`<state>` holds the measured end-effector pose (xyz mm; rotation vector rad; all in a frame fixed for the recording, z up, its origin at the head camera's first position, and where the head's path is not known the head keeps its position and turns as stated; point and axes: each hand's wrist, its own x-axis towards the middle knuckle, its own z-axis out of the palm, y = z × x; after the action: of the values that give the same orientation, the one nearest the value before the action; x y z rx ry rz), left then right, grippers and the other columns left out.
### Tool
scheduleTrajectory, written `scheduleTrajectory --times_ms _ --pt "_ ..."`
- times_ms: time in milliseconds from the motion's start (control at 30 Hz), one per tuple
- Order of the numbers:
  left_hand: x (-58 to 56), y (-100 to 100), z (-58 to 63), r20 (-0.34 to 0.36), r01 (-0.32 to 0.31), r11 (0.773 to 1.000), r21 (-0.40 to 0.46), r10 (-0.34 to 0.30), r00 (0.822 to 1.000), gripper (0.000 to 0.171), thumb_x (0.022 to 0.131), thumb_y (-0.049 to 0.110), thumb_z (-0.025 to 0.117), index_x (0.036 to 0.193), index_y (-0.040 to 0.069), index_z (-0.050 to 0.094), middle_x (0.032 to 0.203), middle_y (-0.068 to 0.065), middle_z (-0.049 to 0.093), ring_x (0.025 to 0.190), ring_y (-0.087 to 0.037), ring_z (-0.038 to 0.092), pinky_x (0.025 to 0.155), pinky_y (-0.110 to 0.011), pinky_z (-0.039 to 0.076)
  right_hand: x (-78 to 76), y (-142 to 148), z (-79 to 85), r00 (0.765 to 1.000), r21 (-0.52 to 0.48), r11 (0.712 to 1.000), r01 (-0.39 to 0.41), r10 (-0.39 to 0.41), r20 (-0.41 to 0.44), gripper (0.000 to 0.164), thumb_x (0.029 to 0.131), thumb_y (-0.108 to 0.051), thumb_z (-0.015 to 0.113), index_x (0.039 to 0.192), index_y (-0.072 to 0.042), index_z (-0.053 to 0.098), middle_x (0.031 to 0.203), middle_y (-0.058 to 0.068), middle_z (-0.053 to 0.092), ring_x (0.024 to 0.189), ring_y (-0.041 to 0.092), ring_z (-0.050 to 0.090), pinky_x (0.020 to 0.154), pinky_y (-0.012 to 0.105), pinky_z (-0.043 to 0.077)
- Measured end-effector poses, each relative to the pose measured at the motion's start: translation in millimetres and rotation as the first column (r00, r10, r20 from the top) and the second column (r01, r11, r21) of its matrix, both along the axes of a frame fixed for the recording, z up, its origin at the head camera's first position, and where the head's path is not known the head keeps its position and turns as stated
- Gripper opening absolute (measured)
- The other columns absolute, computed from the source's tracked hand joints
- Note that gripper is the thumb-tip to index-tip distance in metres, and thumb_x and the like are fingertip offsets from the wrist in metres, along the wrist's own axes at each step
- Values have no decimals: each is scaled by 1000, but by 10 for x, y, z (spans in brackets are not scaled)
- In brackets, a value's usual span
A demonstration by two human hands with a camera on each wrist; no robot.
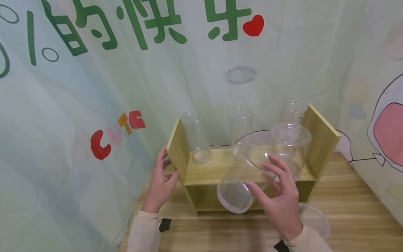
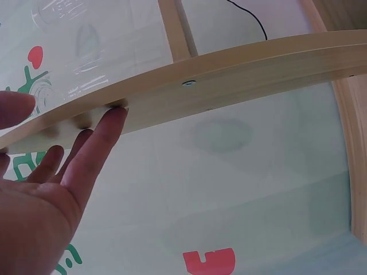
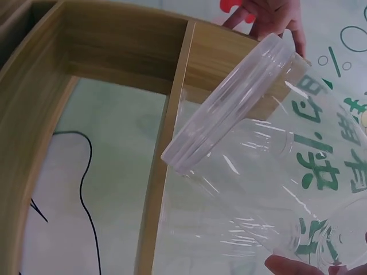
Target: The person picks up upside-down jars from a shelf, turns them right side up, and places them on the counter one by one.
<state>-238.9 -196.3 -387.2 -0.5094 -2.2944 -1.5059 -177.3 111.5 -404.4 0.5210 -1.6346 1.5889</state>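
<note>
My right hand (image 1: 281, 199) grips a clear plastic jar (image 1: 240, 175) between thumb and fingers. The jar is tilted in front of the wooden shelf (image 1: 201, 175), its thick-rimmed end low and toward me. In the right wrist view that ridged rim (image 3: 229, 109) faces the shelf's divider, and only fingertips show at the bottom. My left hand (image 1: 161, 185) rests on the shelf's left side panel (image 1: 177, 150). In the left wrist view its fingers (image 2: 94, 152) are extended, with their tips against the wood.
Slim clear jars stand on the upper board at left (image 1: 195, 136) and middle (image 1: 241, 127). At right, a wide jar (image 1: 291, 147) stands before another clear jar (image 1: 292, 110). A transparent round piece (image 1: 316, 222) lies on the table (image 1: 352, 203). A printed curtain (image 1: 189, 77) hangs behind.
</note>
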Motion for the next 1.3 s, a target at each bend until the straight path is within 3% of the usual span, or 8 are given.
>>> scheduleTrajectory --times_ms 233,600,700,867,1133,1300 --pt "9 -11 -81 41 -12 1000 -19 13 999 80 94 -1 62 157 23 19 154 -7 28 131 -34 43 83 -44 55 125 -19 -18 985 -176 980 -94 117 128 60 64 30 73 120 17 55 139 31 40 125 31 46 96 30 49" --pt "20 -3 -147 38 4 1000 0 -4 999 82 93 -3 62 157 24 20 151 -8 33 130 -36 44 80 -42 56 285 -46 -148 956 -247 964 -99 161 244 56 71 28 70 123 14 53 141 23 41 129 26 45 92 32 51" --pt "15 7 -161 34 9 1000 12 -10 999 81 93 -4 62 157 26 21 149 -9 35 129 -36 45 78 -42 56 325 -47 -178 930 -291 955 -57 157 332 53 75 24 70 124 11 53 141 19 44 133 23 43 91 29 51" --pt "35 -16 -194 24 6 1000 13 -6 1000 81 91 -10 58 157 21 24 149 -9 35 130 -35 45 77 -38 56 385 -60 -252 865 -314 949 24 137 482 52 80 16 71 128 5 54 140 13 50 128 15 48 86 24 53" --pt "77 -62 -292 -3 11 999 32 -11 1000 77 89 -13 58 154 17 30 149 -10 36 128 -35 48 73 -33 57 392 -53 -344 828 -332 941 67 133 544 51 83 13 70 131 4 53 135 9 57 120 13 56 93 19 47" --pt "170 -107 -397 10 -10 999 48 9 1000 75 88 -16 56 153 13 32 150 -13 37 126 -36 50 71 -31 56 431 -58 -409 785 -344 936 75 157 599 52 85 7 72 132 1 53 136 3 56 121 8 54 91 20 48"
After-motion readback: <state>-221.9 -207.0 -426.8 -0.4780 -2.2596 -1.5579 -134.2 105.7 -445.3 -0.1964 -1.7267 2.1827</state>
